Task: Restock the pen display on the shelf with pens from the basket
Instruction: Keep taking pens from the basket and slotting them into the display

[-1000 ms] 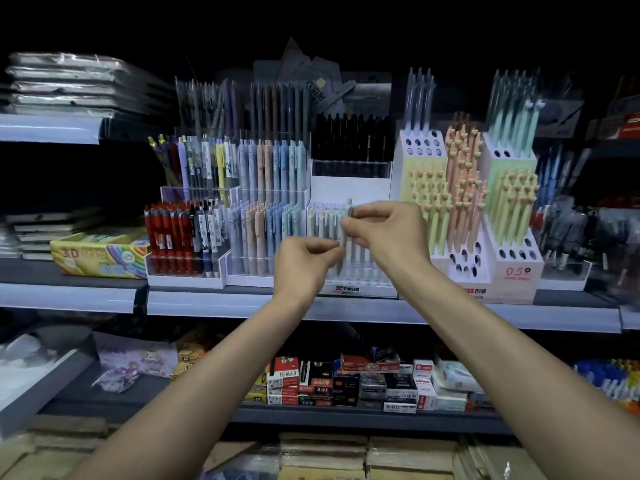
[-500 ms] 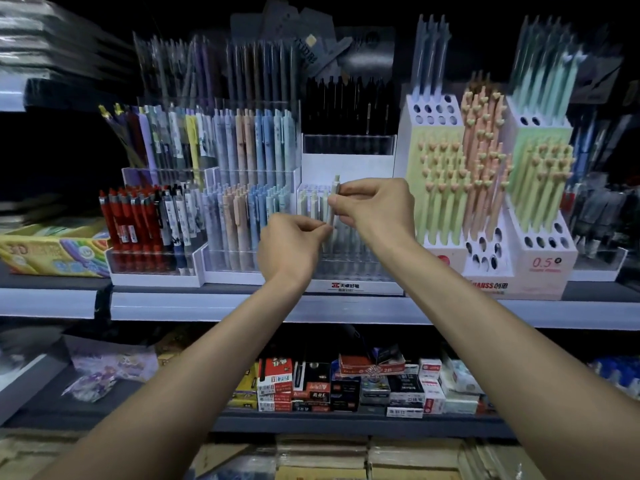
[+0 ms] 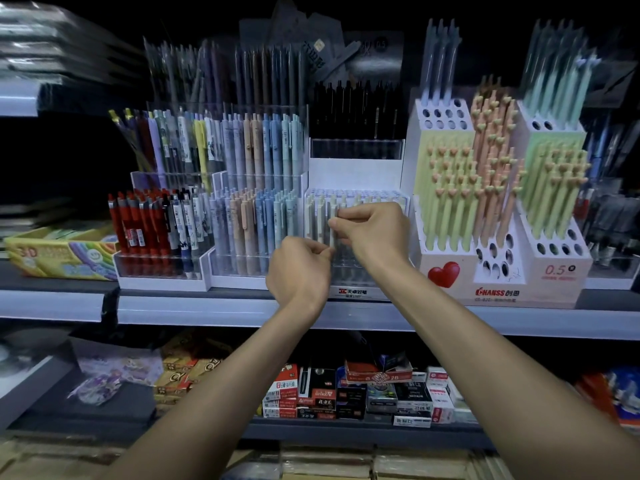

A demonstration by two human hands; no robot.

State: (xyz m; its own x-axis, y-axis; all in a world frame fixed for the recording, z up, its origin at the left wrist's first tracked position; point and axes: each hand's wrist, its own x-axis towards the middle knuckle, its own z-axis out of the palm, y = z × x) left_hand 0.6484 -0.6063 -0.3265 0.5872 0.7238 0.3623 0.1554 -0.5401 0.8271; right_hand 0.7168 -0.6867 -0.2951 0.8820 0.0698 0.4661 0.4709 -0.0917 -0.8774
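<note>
Left hand (image 3: 300,270), right hand (image 3: 375,233) pinch pen (image 3: 333,237)

The left hand (image 3: 299,268) and right hand (image 3: 372,233) hide the lower front of the clear pen display (image 3: 374,194). The pale pen (image 3: 333,206) pinched by the right hand runs down behind the left hand's curled fingers; whether they grip it cannot be told. The stacked packets (image 3: 59,53) at upper left are blurred. The far-right dark pens (image 3: 609,220) are too dim to make out.
</note>
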